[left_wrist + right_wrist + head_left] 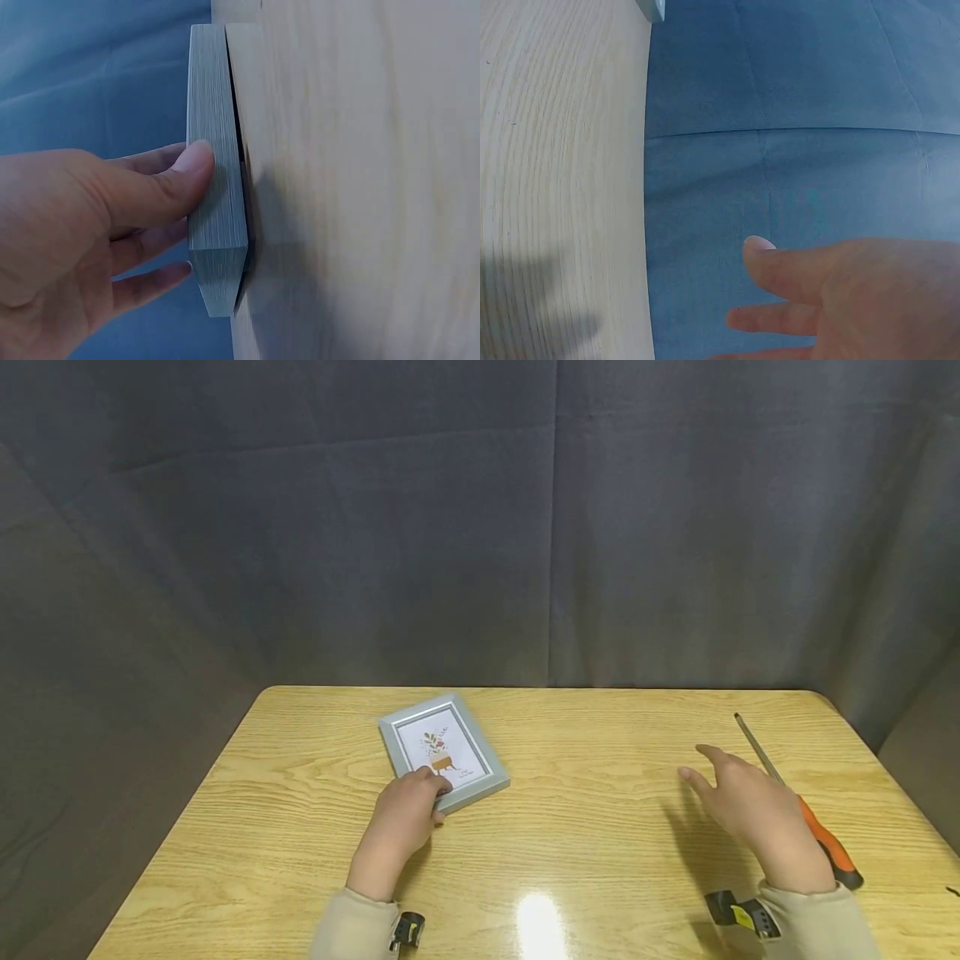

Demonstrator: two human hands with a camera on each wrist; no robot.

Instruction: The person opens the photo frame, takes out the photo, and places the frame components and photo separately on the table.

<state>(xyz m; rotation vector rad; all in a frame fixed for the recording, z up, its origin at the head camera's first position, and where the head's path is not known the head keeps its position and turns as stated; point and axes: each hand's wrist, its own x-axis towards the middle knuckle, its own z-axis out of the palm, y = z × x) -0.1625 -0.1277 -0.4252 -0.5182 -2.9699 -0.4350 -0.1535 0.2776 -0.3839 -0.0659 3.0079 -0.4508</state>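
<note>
A grey picture frame (pixel 442 739) with a potted-plant print lies face up on the table, left of the middle and turned at an angle. My left hand (pixel 405 810) grips its near edge. In the left wrist view, the thumb (pixel 191 169) presses on the side of the frame (pixel 210 97), while the other fingers reach over its face and are partly hidden. My right hand (pixel 757 810) is held above the table with relaxed fingers and nothing in it. Beside and partly behind that hand lies a screwdriver (pixel 828 843) with an orange and black handle.
The wooden table (pixel 585 827) has rounded far corners. A dark grey curtain (pixel 420 560) hangs behind it and along both sides. A small dark object (pixel 952 891) sits at the far right edge of the head view. Each wrist carries a black strap device.
</note>
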